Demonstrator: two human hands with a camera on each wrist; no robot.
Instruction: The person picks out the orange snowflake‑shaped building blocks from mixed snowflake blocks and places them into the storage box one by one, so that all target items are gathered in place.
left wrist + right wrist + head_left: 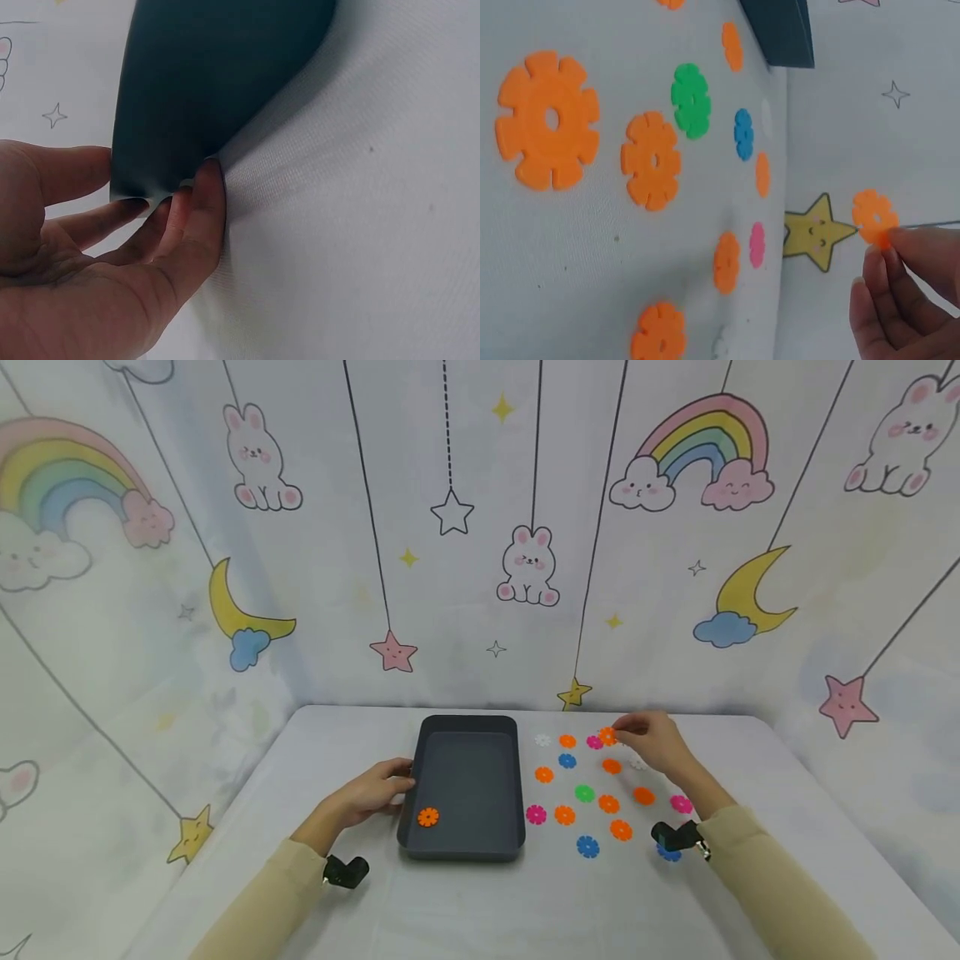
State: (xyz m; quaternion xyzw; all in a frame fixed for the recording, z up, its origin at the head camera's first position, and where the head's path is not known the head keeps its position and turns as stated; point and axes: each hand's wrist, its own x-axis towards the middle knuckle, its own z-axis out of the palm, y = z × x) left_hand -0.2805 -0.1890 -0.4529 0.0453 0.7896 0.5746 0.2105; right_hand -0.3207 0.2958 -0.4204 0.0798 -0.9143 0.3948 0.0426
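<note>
A dark grey rectangular tray (468,789) lies on the white table, with one orange notched plastic disc (428,817) in its near left corner. My left hand (381,789) grips the tray's left side; in the left wrist view its thumb touches the rim and the fingertips (210,176) curl against the wall's lower edge. To the right, my right hand (651,739) pinches another orange notched disc (874,216) between thumb and fingers. The right wrist view shows this disc raised off the tabletop. Close by in the head view is a pink disc (595,742).
Several more notched discs are spread right of the tray, among them a green one (585,793), a blue one (588,847) and a white one (542,740). A patterned cloth (465,610) hangs behind the table. Each wrist bears a small black camera (347,872).
</note>
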